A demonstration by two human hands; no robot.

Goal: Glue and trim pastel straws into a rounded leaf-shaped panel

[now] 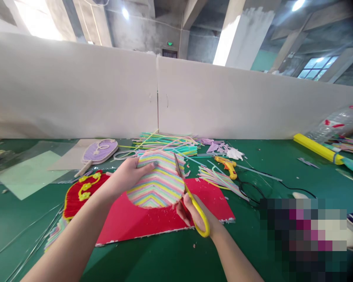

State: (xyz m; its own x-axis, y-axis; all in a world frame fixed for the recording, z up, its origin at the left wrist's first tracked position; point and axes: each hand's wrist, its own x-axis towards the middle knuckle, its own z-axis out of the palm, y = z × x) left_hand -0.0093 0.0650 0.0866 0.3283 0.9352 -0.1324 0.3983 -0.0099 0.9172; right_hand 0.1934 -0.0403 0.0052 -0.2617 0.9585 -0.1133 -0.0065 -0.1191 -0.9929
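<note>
My left hand [128, 174] grips the left edge of a round panel of pastel striped straws [160, 181], held tilted above a red sheet [141, 221] on the green table. My right hand [194, 217] is closed in the yellow handles of a pair of scissors [191, 197]. The scissor blades point up and away along the panel's right edge. A rounded notch in the red sheet shows just under the panel.
A heap of loose coloured straws [167, 141] lies behind the panel. An orange glue gun [228, 166] with a black cord lies to the right. A red and yellow fan piece [84, 190] and a purple fan [100, 152] lie left. A white partition [106, 94] backs the table.
</note>
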